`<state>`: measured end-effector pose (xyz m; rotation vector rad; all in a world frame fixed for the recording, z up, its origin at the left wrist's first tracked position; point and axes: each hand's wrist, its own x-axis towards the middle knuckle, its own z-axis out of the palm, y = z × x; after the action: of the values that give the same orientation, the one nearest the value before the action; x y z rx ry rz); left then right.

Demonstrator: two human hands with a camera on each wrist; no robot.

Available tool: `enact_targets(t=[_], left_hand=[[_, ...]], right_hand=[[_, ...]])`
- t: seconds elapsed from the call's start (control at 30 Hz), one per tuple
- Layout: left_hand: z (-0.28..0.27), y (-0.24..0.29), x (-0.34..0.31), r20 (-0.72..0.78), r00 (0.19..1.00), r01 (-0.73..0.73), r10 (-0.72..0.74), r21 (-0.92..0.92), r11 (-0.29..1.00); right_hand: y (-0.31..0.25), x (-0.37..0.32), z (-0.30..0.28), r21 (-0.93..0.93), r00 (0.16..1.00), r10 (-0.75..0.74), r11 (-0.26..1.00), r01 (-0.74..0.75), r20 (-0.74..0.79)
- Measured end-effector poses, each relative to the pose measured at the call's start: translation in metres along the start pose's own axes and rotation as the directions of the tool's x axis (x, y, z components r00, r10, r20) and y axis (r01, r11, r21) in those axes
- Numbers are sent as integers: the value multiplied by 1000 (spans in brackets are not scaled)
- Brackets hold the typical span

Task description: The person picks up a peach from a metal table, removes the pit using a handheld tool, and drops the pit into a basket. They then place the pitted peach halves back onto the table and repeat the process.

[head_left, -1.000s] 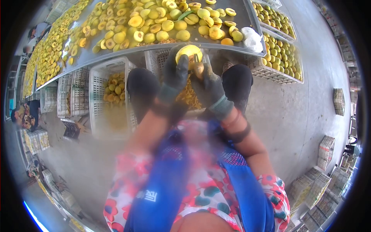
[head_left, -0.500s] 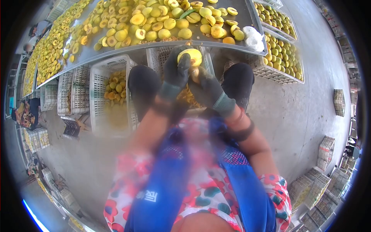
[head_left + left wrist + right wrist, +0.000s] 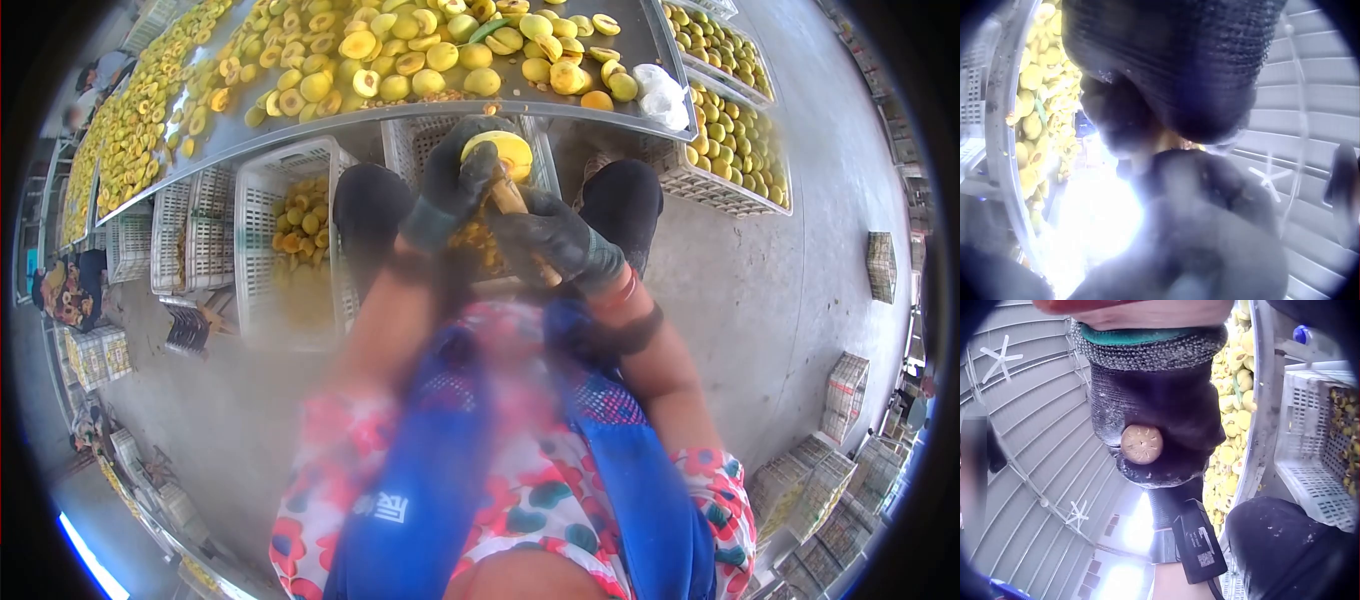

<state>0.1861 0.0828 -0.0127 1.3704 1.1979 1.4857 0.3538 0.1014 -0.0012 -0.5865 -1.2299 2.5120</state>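
Observation:
Both hands wear dark gloves and meet just below the table edge. The left hand (image 3: 452, 178) grips a yellow fruit (image 3: 508, 148), whose cut face shows orange flesh. Curled round a wooden handle (image 3: 509, 196) is the right hand (image 3: 556, 238); the handle's upper end reaches the fruit, and any blade there is hidden. In the right wrist view the round butt of the handle (image 3: 1142, 444) sticks out of the right glove (image 3: 1154, 406). The left wrist view shows dark glove fingers (image 3: 1172, 69) close up, with the fruit hidden.
A metal-edged table (image 3: 380, 118) holds many halved yellow fruits and a white plastic bag (image 3: 660, 98). Crates of fruit stand at its right (image 3: 735, 195). Below the table are a white crate (image 3: 245, 240) and another between the knees, with yellow pieces.
The right hand has rotated and moved slightly right, so the wooden handle now slants down to the right with its lower end showing. The left hand keeps hold of the fruit, which looks more tilted.

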Motion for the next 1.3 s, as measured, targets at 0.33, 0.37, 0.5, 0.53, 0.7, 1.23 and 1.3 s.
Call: enact_targets(t=[0.33, 0.37, 0.5, 0.53, 0.7, 1.23, 1.3], left_hand=[[-1, 3, -2, 5, 987, 160, -161, -146, 976], [-2, 5, -4, -41, 977, 202, -208, -119, 972], [-11, 0, -10, -277, 958, 121, -82, 130, 984], [-14, 7, -10, -324, 945, 104, -35, 198, 975], [-110, -35, -30, -192, 696, 65, 692, 976, 206], [-190, -107, 107, -490, 861, 509, -138, 823, 252], [-194, -121, 131, -520, 810, 572, -272, 803, 166]], right_hand=[[5, 2, 1, 40, 1000, 9, 999, -10, 22], [3, 2, 3, 36, 999, 24, 999, -25, 21], [6, 7, 8, -56, 994, -55, 997, 60, 89], [8, 8, 8, -107, 987, -121, 985, 133, 106], [20, 20, -2, -223, 999, 13, 975, -20, -34], [98, 76, -73, -975, 937, -273, 101, -200, -220], [91, 69, -70, -983, 946, -271, 72, -166, -180]])
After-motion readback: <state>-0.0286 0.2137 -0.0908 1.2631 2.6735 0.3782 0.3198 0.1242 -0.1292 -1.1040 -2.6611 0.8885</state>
